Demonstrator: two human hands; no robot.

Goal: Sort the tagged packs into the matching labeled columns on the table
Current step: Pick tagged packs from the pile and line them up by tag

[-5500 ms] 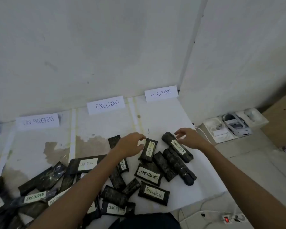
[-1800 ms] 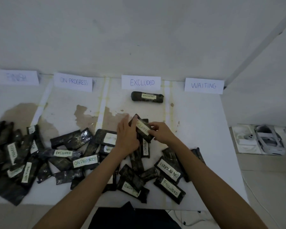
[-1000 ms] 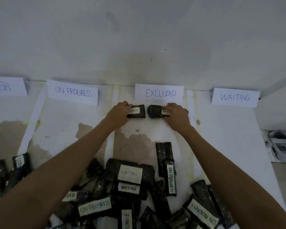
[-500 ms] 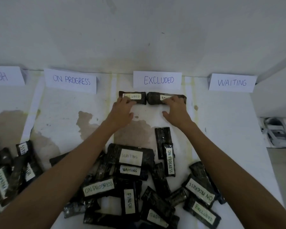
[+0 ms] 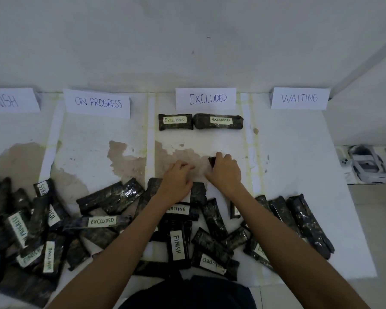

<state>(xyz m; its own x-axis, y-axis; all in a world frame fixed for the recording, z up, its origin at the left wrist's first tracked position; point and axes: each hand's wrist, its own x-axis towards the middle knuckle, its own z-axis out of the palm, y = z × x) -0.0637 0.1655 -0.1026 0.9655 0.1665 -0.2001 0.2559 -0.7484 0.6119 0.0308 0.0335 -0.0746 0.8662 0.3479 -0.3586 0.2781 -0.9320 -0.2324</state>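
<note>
Lying under the curled right hand [image 5: 224, 169], a dark pack [image 5: 212, 161] is gripped (tag hidden); the left hand [image 5: 176, 180], fingers loosely bent, is rested on piled packs [image 5: 196, 194].

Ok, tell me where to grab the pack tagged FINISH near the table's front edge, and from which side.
Take the FINISH pack across its long sides near the far end, coming straight down from above. It lies flat, lengthwise toward you, on top of the heap with its tag up. A plain pack crowds its right side, so I would pinch where the edges show. The left hand is nearest.
</note>
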